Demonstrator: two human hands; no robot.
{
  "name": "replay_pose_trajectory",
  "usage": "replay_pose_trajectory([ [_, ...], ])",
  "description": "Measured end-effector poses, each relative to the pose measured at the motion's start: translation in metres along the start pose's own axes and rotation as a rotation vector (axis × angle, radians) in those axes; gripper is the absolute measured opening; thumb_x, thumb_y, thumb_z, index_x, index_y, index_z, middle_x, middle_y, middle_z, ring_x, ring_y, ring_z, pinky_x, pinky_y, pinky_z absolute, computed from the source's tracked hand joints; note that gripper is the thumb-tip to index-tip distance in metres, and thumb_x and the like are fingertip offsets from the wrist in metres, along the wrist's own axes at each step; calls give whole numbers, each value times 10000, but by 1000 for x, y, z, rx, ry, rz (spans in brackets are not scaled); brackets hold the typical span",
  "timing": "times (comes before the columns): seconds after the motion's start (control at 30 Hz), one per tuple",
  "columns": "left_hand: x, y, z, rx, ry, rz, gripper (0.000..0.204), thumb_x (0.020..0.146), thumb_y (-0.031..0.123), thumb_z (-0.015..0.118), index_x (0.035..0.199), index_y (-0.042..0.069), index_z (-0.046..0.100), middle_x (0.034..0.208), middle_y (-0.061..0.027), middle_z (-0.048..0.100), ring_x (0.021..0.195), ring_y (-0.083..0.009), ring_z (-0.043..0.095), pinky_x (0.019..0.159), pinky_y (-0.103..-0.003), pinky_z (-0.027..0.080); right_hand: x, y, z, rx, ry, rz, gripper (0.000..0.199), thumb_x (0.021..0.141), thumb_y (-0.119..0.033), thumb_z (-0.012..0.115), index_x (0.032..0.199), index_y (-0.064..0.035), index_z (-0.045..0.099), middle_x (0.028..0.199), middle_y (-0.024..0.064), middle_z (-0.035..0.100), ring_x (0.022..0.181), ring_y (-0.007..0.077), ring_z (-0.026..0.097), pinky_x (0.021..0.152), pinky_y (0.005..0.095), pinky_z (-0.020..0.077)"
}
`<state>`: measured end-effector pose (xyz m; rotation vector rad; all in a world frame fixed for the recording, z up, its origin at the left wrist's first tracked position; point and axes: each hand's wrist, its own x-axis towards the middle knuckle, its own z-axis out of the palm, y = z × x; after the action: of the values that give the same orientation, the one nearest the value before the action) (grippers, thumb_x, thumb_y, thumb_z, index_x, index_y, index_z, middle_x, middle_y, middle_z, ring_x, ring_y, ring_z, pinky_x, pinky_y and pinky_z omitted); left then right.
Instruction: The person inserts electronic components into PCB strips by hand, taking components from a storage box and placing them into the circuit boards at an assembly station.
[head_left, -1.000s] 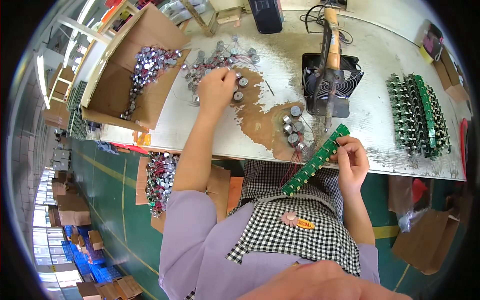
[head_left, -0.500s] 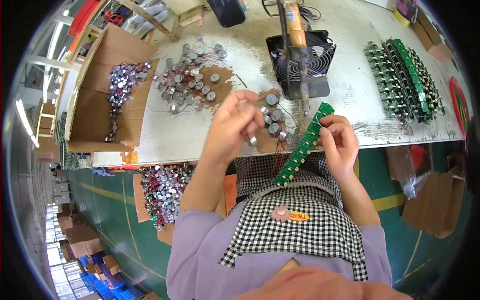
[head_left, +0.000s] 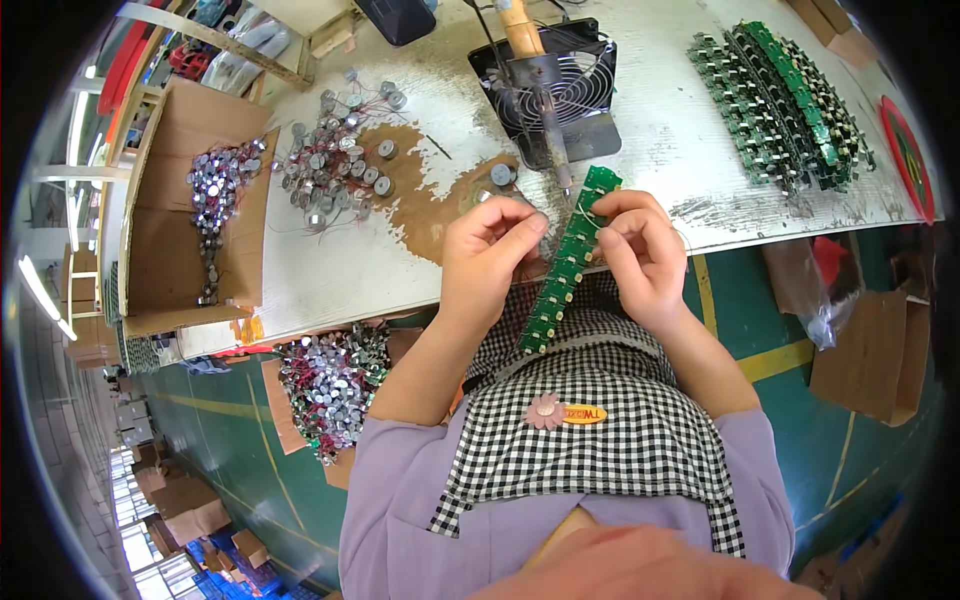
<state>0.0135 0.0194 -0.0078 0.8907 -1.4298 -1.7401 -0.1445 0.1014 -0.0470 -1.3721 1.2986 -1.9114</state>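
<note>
A long green circuit board slants from my apron up over the table edge. My right hand pinches it near its upper end, and a thin pale wire loops by those fingers. On the board's other side my left hand is closed, thumb against forefinger; what it holds is hidden. Just above the board's upper end, the soldering iron points its tip down. A small round metal motor lies beyond my left hand.
Small motors with wires lie heaped at the table's left, beside a cardboard box holding more. A black fan stands behind the iron. Stacked circuit boards lie at right. Another pile of motors is below the table edge.
My left hand has come right and down, close to the board; the motor visible at its fingers before is out of sight. The view has shifted, and the board's upper end is nearer the iron's tip.
</note>
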Motion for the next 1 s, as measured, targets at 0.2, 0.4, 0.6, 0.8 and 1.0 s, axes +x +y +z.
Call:
replay_pose_trajectory([
  [0.2,3,-17,7,288,-6,285,92,815,39,659,872,-8,603,773,-5,600,633,-56,516,571,-200,428,3,-3,-3,-54,-66,-101,65,798,62,579,779,26,529,1017,177,575,648,111,584,561,212,480],
  [0.4,3,-12,15,268,13,157,76,827,27,631,828,-3,561,765,-7,602,653,-35,516,581,-196,434,12,-12,-6,-29,-101,-29,66,792,54,597,789,27,537,1049,170,551,671,109,595,580,215,495],
  [0.6,7,-12,19,266,42,189,78,830,21,628,819,-2,554,759,-9,600,653,-32,515,581,-193,433,19,-9,-7,-5,-132,-3,60,789,50,605,790,27,549,1068,154,533,686,105,596,584,213,501],
  [0.8,14,-8,21,247,75,243,76,822,10,633,806,-1,559,756,-8,597,652,-31,513,582,-188,433,32,-10,-6,-71,-130,-122,82,745,58,622,761,4,562,1044,169,559,773,141,608,604,207,477],
  [1.0,6,-12,18,286,73,227,73,822,16,633,812,1,562,750,-4,594,647,-29,505,572,-190,426,20,-9,-3,5,-111,-15,84,746,62,612,751,16,542,1034,174,560,791,147,603,596,222,509],
])
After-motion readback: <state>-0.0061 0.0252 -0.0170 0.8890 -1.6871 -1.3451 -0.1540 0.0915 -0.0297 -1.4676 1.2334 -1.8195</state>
